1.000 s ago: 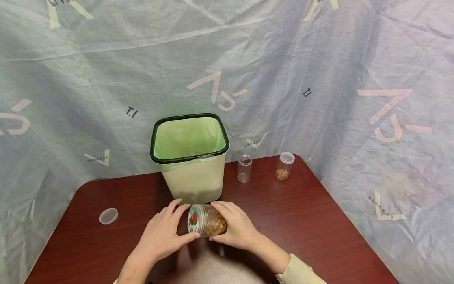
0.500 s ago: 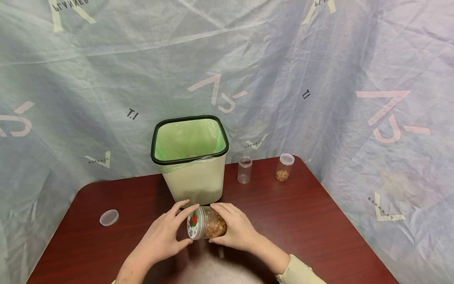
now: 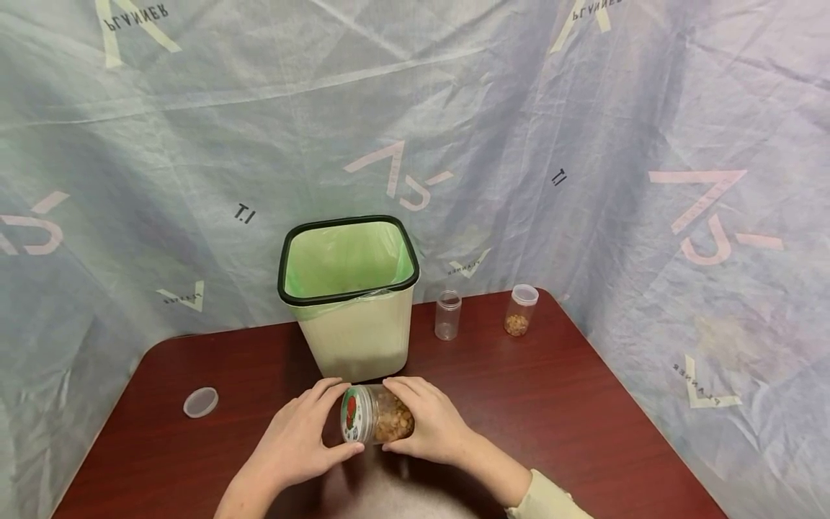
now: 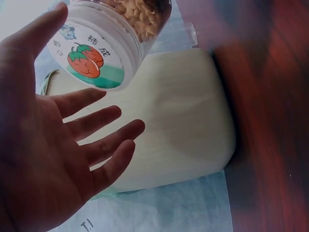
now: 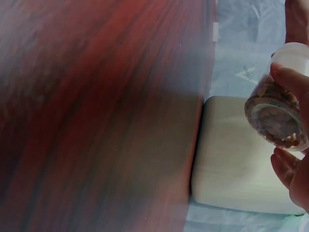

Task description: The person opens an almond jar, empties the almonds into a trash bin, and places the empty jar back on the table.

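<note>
A clear screw-top jar (image 3: 393, 418) part full of brown, nut-like pieces lies on its side in the air in front of the bin. My right hand (image 3: 436, 425) grips its base end, thumb below and fingers above. The white lid (image 4: 91, 53), printed with red fruit and green leaves, faces left. My left hand (image 3: 297, 436) is at this lid, its thumb (image 4: 48, 24) right at the edge. In the left wrist view its fingers (image 4: 111, 140) are straight and spread, with the index fingertip close to the lid's rim.
Behind the jar stands a cream bin (image 3: 357, 346) with a green liner and black rim. To its right are a clear open jar (image 3: 447, 321) and a white-lidded jar (image 3: 521, 310) holding brown pieces. A loose translucent lid (image 3: 201, 402) lies on the table's (image 3: 155, 461) left.
My left hand's fingers and thumb have shifted around the lid, and the lid's print has turned. My right hand keeps its grip on the jar. The head view has tilted up slightly.
</note>
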`<state>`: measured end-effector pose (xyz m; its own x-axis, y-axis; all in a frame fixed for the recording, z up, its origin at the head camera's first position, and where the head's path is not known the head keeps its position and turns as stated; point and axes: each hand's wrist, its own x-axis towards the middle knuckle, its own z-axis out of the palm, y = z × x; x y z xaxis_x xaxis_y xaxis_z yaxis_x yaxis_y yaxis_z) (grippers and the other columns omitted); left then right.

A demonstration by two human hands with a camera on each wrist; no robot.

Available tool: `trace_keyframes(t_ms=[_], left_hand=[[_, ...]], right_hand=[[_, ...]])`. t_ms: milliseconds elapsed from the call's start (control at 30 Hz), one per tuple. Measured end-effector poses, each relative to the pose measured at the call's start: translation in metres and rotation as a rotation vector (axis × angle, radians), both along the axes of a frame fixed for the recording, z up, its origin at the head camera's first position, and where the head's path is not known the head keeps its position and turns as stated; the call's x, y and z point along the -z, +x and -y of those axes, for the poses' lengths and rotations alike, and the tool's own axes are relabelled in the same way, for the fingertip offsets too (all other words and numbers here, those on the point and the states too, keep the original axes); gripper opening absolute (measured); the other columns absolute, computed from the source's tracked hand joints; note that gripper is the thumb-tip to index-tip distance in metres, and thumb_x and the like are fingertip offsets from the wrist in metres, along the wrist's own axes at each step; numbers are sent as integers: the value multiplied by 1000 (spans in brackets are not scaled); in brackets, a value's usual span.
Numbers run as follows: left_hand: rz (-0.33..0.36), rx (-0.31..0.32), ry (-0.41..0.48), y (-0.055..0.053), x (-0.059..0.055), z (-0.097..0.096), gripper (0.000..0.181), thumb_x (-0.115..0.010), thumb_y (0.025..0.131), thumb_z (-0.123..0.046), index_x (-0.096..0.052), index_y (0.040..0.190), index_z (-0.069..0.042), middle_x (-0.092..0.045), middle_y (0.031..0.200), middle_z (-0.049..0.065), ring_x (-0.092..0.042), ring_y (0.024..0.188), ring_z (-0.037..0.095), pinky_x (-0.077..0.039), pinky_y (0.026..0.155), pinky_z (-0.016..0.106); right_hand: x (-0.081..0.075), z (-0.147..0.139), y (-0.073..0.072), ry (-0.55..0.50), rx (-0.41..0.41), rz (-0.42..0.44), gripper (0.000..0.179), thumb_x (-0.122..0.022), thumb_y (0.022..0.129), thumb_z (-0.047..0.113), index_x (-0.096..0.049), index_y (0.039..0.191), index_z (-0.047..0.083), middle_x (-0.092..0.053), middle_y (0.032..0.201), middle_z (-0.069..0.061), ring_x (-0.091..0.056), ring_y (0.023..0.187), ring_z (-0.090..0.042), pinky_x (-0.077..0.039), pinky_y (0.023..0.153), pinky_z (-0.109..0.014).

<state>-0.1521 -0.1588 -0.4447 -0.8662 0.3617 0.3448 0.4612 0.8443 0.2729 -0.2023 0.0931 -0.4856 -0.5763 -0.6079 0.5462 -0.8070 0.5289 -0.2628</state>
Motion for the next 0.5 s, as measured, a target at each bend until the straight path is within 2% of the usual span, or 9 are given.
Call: trace_keyframes(t_ms=[133, 200, 333, 433, 500], left_hand=[[-5, -16, 4, 1, 3, 2, 94, -74, 64, -72, -52, 138, -19, -51, 133, -5, -55, 114, 18, -48, 88, 44], [-2, 5, 24, 1, 4, 2, 103, -76, 61, -73, -45, 144, -21, -48, 136, -7, -54, 116, 17, -48, 88, 43], [0, 102, 70, 1, 5, 2, 117, -88, 57, -58, -28, 153, -28, -40, 144, -7, -52, 120, 18, -48, 87, 47], [-31, 156, 73, 1, 4, 0, 115, -92, 56, -43, -30, 152, -32, -40, 145, -6, -52, 120, 18, -48, 87, 48], [-60, 162, 62, 0, 3, -2, 109, -92, 57, -41, -35, 150, -33, -42, 143, -5, -53, 119, 17, -48, 87, 47]], right_hand=[[1, 2, 0, 0, -9, -13, 99, -90, 59, 49, -47, 141, 14, -53, 134, 2, -49, 122, -13, -41, 101, -32], [2, 3, 0, 0, -7, -12, 99, -90, 59, 49, -47, 141, 14, -53, 134, 2, -49, 122, -13, -41, 101, -33], [1, 3, 1, 2, 3, -1, 99, -90, 59, 50, -48, 141, 15, -52, 134, 4, -48, 122, -11, -41, 101, -32], [1, 2, 0, 3, 0, -3, 98, -90, 59, 50, -49, 139, 12, -52, 134, 4, -48, 122, -11, -41, 101, -32], [1, 2, 0, 2, -4, -7, 98, -90, 59, 49, -50, 139, 11, -52, 134, 3, -49, 122, -12, -41, 101, -32]])
